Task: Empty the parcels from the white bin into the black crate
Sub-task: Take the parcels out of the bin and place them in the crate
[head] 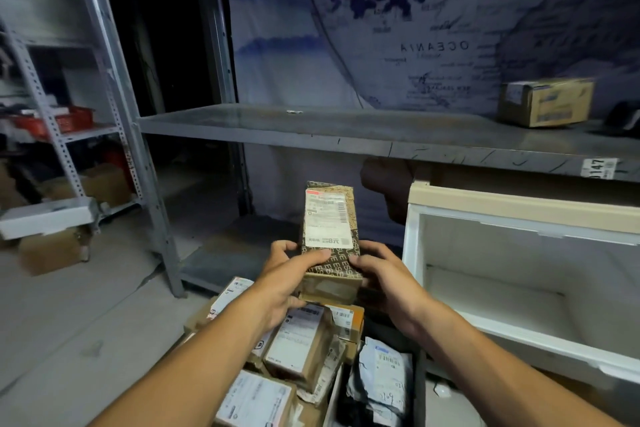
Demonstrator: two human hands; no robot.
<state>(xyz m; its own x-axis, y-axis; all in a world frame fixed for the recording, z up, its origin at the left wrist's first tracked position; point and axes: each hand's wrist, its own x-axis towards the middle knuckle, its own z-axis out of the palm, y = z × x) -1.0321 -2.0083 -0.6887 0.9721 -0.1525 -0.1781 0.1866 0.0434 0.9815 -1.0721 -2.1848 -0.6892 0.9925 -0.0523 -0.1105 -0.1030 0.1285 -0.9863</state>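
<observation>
Head view: both hands (341, 270) seemingly gripping parcel (329, 218).

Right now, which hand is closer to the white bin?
The right hand. It grips the patterned parcel's right side, just left of the white bin's near wall. The left hand grips the parcel's far side, farther from the bin.

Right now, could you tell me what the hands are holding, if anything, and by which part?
Both hands hold one brown patterned parcel, upright, by its lower end: the left hand on its left side, the right hand on its right.
</observation>
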